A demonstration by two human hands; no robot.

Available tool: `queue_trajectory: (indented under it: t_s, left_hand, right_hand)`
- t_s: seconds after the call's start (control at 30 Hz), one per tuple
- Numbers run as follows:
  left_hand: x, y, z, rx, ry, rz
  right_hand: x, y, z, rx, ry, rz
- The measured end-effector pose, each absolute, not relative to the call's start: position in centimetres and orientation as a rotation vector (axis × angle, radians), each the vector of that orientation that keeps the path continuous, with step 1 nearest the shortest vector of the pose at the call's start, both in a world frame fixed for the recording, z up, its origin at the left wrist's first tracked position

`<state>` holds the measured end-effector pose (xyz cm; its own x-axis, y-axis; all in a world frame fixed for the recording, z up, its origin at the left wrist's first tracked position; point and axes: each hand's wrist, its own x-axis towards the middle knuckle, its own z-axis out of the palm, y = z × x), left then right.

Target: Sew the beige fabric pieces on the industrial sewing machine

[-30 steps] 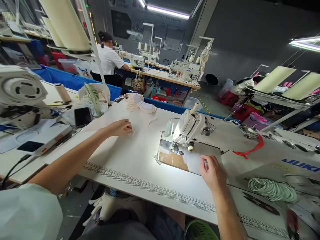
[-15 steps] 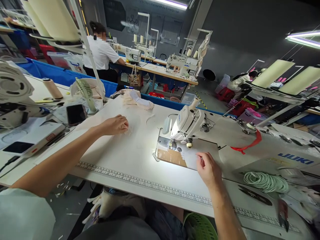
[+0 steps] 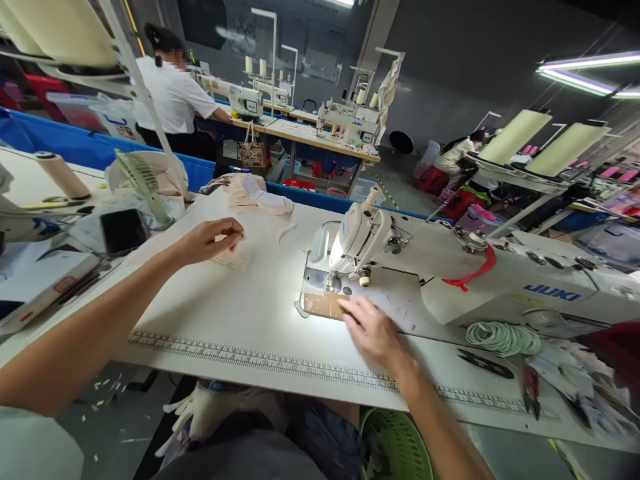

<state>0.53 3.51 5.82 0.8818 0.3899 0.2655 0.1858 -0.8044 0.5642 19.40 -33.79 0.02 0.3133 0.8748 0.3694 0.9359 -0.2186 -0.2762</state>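
My left hand point(image 3: 207, 241) is over the left part of the white sewing table point(image 3: 260, 293). Its fingers are bent and somewhat apart, with no thing plainly between them. Just under the fingertips lies a small pale piece of cloth point(image 3: 236, 261). My right hand point(image 3: 373, 330), slightly blurred, reaches across the front of the sewing machine point(image 3: 360, 233). Its fingers are stretched towards the brown cover plate point(image 3: 320, 305) below the needle area; whether they touch it I cannot tell. A lamp lights the needle area.
Pale cloth pieces point(image 3: 260, 195) are bundled at the table's back edge. A green cord coil point(image 3: 503, 339), dark thread snips point(image 3: 485, 363) and red-handled snips point(image 3: 531, 392) lie at right. A phone point(image 3: 123, 231) and small fan point(image 3: 145, 190) stand left. A person point(image 3: 173, 93) sits beyond.
My right hand has moved left, from beside the machine bed to the brown plate. The left hand's fingers have loosened above the pale cloth. The whole view has shifted.
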Motion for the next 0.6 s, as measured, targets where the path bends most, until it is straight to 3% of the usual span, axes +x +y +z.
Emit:
queue_trajectory:
  t_s: [0.2,0.4,0.6]
  left_hand:
    - [4.5,-2.2,8.5,2.491,0.074,-0.138]
    - [9.0,-8.6,5.2,2.296,-0.018,-0.061]
    - [11.2,-9.3,1.9,2.406,0.14,-0.048]
  right_hand:
    - [17.3,-29.9,0.4,-2.338,-1.825,-0.359]
    - [17.0,-29.7,-0.2,-2.316,-1.821,-0.477]
    - [16.8,-30.0,-0.3,-2.319,-1.79,-0.465]
